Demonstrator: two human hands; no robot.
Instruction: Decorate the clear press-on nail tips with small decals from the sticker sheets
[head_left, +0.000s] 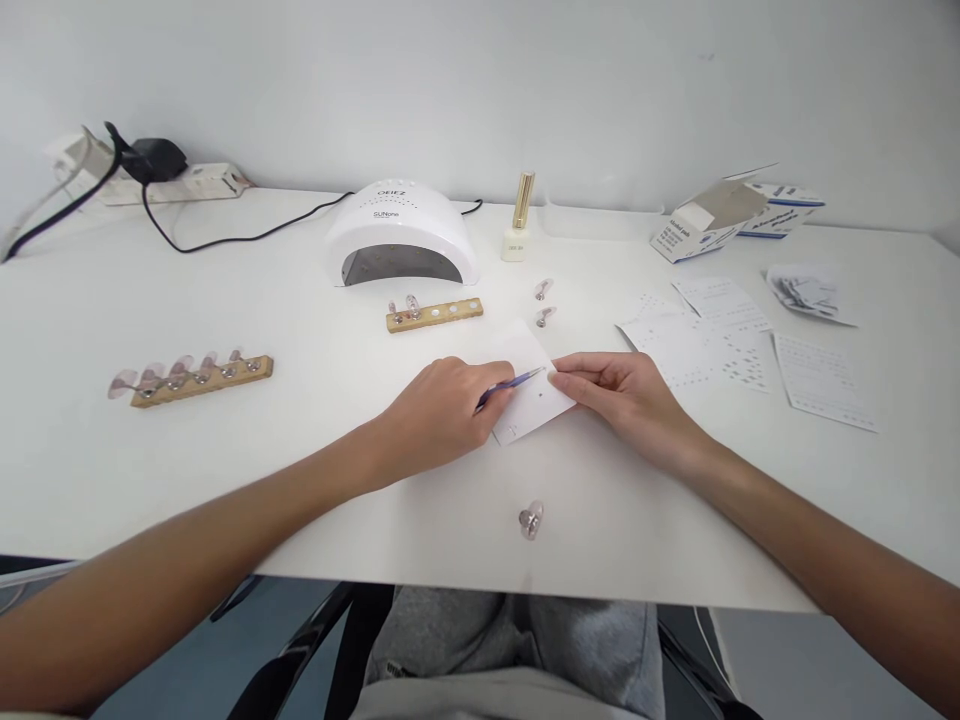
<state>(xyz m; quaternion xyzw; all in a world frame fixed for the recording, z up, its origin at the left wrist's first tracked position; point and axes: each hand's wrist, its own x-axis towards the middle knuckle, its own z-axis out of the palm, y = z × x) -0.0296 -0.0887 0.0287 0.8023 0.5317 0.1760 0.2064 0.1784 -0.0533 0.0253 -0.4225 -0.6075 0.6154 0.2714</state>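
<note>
My left hand (442, 410) is closed round a thin purple tool (514, 383) whose tip points right over a small white sheet (529, 395) on the table. My right hand (619, 392) rests on the sheet's right edge, fingers pinched together at the tool's tip. Whether it pinches anything tiny is too small to see. A single nail tip on a metal stand (531, 520) lies near the table's front edge, below both hands.
A white nail lamp (401, 230) and a polish bottle (519, 220) stand at the back. Two wooden holders (433, 315) (199, 380) carry nail tips. Two loose nail stands (542, 303) lie beyond the sheet. Sticker sheets (712, 345), open boxes (731, 215) and a power strip (150, 175) sit around.
</note>
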